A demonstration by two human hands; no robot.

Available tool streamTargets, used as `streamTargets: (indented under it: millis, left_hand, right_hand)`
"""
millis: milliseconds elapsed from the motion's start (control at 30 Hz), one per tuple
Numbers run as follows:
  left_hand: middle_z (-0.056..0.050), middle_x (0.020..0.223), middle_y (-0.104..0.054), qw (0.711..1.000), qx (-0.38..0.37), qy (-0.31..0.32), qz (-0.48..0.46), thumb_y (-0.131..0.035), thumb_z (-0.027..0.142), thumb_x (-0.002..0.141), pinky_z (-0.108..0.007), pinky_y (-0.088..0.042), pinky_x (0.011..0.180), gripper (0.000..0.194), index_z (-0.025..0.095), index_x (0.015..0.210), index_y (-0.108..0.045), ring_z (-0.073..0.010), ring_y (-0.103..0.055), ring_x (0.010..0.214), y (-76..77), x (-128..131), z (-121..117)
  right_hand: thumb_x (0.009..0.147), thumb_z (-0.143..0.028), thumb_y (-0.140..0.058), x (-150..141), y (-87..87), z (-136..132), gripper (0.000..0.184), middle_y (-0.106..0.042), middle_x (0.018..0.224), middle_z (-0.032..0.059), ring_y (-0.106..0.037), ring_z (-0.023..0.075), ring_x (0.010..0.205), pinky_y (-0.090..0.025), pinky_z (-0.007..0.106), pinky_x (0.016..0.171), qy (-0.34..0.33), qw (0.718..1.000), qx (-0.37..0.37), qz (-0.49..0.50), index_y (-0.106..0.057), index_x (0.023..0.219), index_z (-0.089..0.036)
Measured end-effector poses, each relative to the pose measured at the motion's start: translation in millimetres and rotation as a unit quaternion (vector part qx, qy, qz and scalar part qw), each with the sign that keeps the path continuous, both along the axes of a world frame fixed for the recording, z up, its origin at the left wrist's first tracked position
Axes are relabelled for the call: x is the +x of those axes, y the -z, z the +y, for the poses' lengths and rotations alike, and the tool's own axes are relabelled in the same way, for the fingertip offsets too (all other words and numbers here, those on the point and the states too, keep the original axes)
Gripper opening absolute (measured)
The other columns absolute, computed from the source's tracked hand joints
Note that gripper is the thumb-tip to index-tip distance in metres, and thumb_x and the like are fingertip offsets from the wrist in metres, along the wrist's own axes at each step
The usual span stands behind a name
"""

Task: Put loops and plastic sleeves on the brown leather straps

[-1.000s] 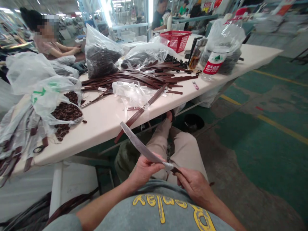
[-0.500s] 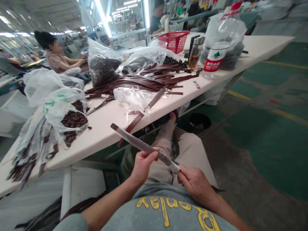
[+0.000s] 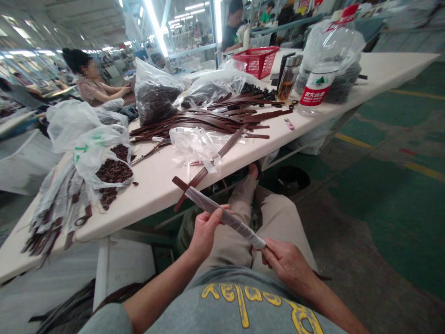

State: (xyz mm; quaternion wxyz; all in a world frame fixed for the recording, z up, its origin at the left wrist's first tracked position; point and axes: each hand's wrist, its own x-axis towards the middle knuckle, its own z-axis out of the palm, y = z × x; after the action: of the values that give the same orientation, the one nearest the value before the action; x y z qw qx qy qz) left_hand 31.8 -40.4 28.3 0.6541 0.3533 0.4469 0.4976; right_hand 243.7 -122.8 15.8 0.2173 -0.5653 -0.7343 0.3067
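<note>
A long brown leather strap wrapped in clear plastic film (image 3: pixel 222 215) runs across my lap, its bare brown tip pointing up and left. My left hand (image 3: pixel 206 234) closes around its middle. My right hand (image 3: pixel 283 262) pinches the lower end between thumb and fingers, where the film narrows to a tight twist. Past the strap, a loose brown leather strap (image 3: pixel 205 172) hangs over the edge of the white work table (image 3: pixel 146 190). Neither hand touches the table.
On the table lie a heap of brown leather straps (image 3: pixel 205 119), loose plastic film (image 3: pixel 194 146), bagged dark pieces (image 3: pixel 156 95), and a water bottle (image 3: pixel 321 79). A red basket (image 3: pixel 255 61) stands behind them. A co-worker (image 3: pixel 92 83) sits at far left. Green-painted floor (image 3: pixel 389 208) lies right.
The wrapped strap has turned in my hands, its far end swinging up and showing more bare brown tip. The whole view has drifted, with the table shifting right. Both hands keep hold.
</note>
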Motion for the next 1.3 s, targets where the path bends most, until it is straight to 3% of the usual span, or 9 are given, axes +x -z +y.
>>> streamTargets:
  millis: [167,333,500,633,800,933,1067,1200,1300]
  left_hand:
    - [-0.012,0.105,-0.075,0.994,0.016,0.098,0.049,-0.076,0.038,0.076,-0.032,-0.051,0.082,0.034,0.015,0.100,-0.077,-0.0236,-0.067,0.094,3.8,13.5,-23.0]
    - [-0.005,0.110,-0.072,0.992,-0.005,-0.058,-0.109,-0.081,0.038,0.071,-0.026,-0.052,0.075,0.062,0.028,0.128,-0.060,-0.0144,-0.067,0.085,-2.3,-0.4,0.7]
    - [0.001,0.076,-0.069,0.975,-0.066,-0.128,-0.168,-0.086,0.042,0.062,-0.021,-0.051,0.067,0.050,0.019,0.104,-0.072,-0.0095,-0.063,0.067,-5.7,-17.3,23.8]
    - [-0.002,0.075,-0.070,0.987,-0.057,-0.099,-0.112,-0.087,0.039,0.061,-0.022,-0.050,0.066,0.036,0.014,0.085,-0.076,-0.0104,-0.062,0.067,-1.4,-13.8,10.6]
    - [-0.008,0.083,-0.074,0.997,-0.073,0.022,-0.005,-0.086,0.034,0.064,-0.023,-0.046,0.063,0.035,0.012,0.089,-0.078,-0.0123,-0.059,0.067,8.2,1.8,-15.7]
    - [-0.006,0.107,-0.073,0.998,-0.024,-0.030,-0.045,-0.084,0.031,0.067,-0.026,-0.050,0.074,0.054,0.023,0.118,-0.069,-0.0148,-0.065,0.081,1.2,-2.8,-7.2]
    - [-0.006,0.093,-0.073,0.994,0.038,-0.099,-0.034,-0.074,0.045,0.077,-0.026,-0.052,0.074,0.038,0.019,0.105,-0.074,-0.0152,-0.066,0.077,-15.6,-26.8,16.7]
    - [-0.004,0.076,-0.070,0.983,0.117,-0.067,0.127,-0.076,0.042,0.076,-0.023,-0.050,0.066,0.029,0.016,0.089,-0.077,-0.0140,-0.062,0.069,-27.1,-48.3,25.5]
    - [-0.002,0.073,-0.068,0.976,0.099,-0.018,0.193,-0.079,0.038,0.071,-0.022,-0.049,0.057,0.028,0.015,0.088,-0.077,-0.0119,-0.059,0.061,-23.8,-48.9,20.4]
  right_hand:
    - [0.099,-0.039,-0.033,-3.8,-9.7,9.3,0.040,-0.064,0.064,0.0012,-0.057,0.0132,0.057,-0.039,0.025,0.057,-0.023,1.000,0.003,0.011,-0.058,0.074,-0.021]
    - [0.099,-0.040,-0.033,6.4,-6.3,8.7,0.042,-0.063,0.063,0.0005,-0.058,0.0128,0.059,-0.040,0.024,0.058,-0.027,1.000,-0.009,0.013,-0.059,0.074,-0.021]
    - [0.099,-0.039,-0.035,10.2,3.5,4.0,0.040,-0.064,0.064,0.0010,-0.059,0.0137,0.060,-0.040,0.025,0.059,-0.012,1.000,-0.017,-0.004,-0.058,0.072,-0.021]
    - [0.098,-0.038,-0.035,9.2,2.2,4.8,0.039,-0.064,0.064,0.0011,-0.059,0.0136,0.061,-0.040,0.025,0.059,-0.014,1.000,-0.023,-0.001,-0.057,0.071,-0.021]
    - [0.098,-0.035,-0.034,3.6,-6.0,9.8,0.038,-0.064,0.065,0.0018,-0.058,0.0130,0.059,-0.039,0.025,0.059,-0.042,0.999,-0.013,0.009,-0.057,0.071,-0.021]
    - [0.097,-0.035,-0.036,9.1,-6.0,9.7,0.036,-0.064,0.065,0.0005,-0.058,0.0123,0.060,-0.040,0.024,0.060,-0.057,0.997,-0.037,0.031,-0.058,0.073,-0.020]
    - [0.096,-0.034,-0.039,23.7,-2.2,7.1,0.035,-0.064,0.064,0.0001,-0.057,0.0116,0.058,-0.041,0.023,0.058,-0.070,0.994,-0.080,0.035,-0.060,0.072,-0.020]
    - [0.095,-0.034,-0.041,45.8,-7.6,9.1,0.034,-0.065,0.062,-0.0003,-0.057,0.0116,0.057,-0.040,0.023,0.056,-0.064,0.991,-0.113,0.027,-0.063,0.073,-0.020]
    - [0.092,-0.034,-0.046,68.6,-17.0,14.7,0.030,-0.066,0.063,-0.0002,-0.058,0.0128,0.058,-0.041,0.025,0.057,-0.043,0.993,-0.108,-0.013,-0.065,0.073,-0.020]
